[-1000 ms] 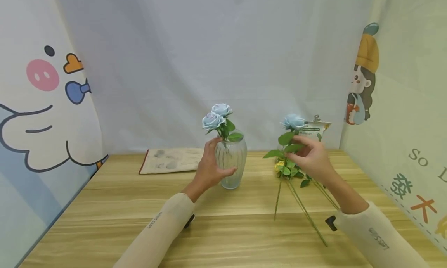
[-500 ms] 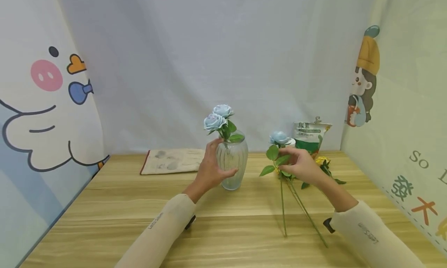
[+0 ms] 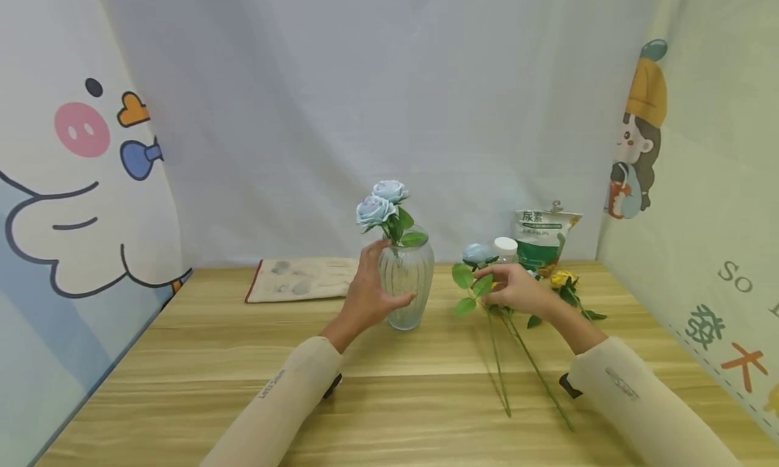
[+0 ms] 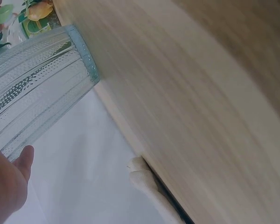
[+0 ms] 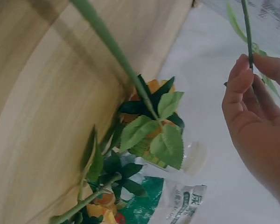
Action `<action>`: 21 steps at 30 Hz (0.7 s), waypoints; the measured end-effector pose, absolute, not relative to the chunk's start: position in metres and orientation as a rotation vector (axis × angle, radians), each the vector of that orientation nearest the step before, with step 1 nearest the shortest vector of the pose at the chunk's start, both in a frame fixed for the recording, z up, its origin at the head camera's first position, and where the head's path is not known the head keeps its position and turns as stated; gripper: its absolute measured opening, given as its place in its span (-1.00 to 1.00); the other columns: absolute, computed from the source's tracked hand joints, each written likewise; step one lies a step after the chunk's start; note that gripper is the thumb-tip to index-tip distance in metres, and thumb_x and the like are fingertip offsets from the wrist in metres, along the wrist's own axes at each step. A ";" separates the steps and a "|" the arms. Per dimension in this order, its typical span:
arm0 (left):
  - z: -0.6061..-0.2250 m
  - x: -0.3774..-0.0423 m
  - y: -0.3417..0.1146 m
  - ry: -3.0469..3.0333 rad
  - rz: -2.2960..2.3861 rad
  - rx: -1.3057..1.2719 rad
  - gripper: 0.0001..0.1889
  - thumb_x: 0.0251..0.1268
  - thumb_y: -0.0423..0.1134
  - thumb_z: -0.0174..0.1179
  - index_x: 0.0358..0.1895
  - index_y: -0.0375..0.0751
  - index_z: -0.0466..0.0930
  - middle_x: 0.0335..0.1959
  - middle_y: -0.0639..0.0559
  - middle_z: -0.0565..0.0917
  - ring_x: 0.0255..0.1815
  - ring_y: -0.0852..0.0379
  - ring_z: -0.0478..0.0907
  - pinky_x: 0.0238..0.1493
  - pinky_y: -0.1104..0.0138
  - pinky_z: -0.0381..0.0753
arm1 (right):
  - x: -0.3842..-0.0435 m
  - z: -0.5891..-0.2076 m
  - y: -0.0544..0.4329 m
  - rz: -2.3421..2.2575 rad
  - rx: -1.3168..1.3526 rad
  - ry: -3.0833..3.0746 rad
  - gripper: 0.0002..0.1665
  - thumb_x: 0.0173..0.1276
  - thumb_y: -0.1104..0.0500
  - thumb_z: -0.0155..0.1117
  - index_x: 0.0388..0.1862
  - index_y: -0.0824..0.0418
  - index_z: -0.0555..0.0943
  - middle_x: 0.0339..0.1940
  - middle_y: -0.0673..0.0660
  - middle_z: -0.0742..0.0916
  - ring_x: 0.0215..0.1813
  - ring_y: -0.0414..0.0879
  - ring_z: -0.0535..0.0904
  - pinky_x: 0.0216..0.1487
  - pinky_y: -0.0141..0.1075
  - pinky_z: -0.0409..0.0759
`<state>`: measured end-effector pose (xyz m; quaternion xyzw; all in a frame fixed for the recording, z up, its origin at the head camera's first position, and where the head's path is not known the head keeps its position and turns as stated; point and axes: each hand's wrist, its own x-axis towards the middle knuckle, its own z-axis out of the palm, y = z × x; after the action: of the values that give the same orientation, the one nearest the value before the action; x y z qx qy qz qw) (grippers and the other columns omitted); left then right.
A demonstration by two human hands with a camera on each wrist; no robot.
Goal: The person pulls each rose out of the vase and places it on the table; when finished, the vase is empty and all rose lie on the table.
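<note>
A clear ribbed glass vase (image 3: 414, 288) stands upright on the table with two pale blue roses (image 3: 375, 211) in it. My left hand (image 3: 365, 298) holds it from the left, fingers at the rim and thumb across the front. In the left wrist view the vase's base (image 4: 83, 53) and a finger beside its wall show. To the right of the vase, my right hand (image 3: 517, 291) pinches a third blue rose (image 3: 478, 253) by its leafy stem. The right wrist view shows this stem (image 5: 248, 32) between thumb and fingertips, with the rose head out of sight.
Yellow roses (image 3: 562, 278) lie at the right, and a loose stem (image 3: 541, 365) points towards the front. Behind are a white-capped bottle (image 3: 506, 246) and a clipped green-and-white bag (image 3: 540, 238). Left of the vase lies a cream cloth glove (image 3: 298, 279).
My right hand has moved left and down with the blue rose, bringing it nearer the vase and uncovering the bag, bottle and a yellow rose. My left hand has stayed on the vase.
</note>
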<state>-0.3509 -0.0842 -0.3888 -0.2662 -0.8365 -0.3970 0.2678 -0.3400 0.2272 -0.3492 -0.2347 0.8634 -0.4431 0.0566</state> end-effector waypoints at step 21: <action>-0.389 -0.352 -0.084 -2.265 -1.064 -0.704 0.02 -0.07 -0.07 0.57 0.44 -0.07 0.07 0.39 -0.20 0.22 0.24 -0.24 0.43 0.07 -0.09 0.56 | -0.364 -0.382 0.228 -1.261 -0.577 2.462 -0.35 0.21 0.39 0.37 0.28 0.52 0.44 -0.06 0.36 0.71 -0.31 -0.12 0.61 -0.39 -0.19 0.56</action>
<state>-0.3519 -0.0839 -0.3895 -0.2610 -0.8395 -0.3943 0.2677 -0.3639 0.2283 -0.3822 -0.2018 0.8604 -0.4408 0.1575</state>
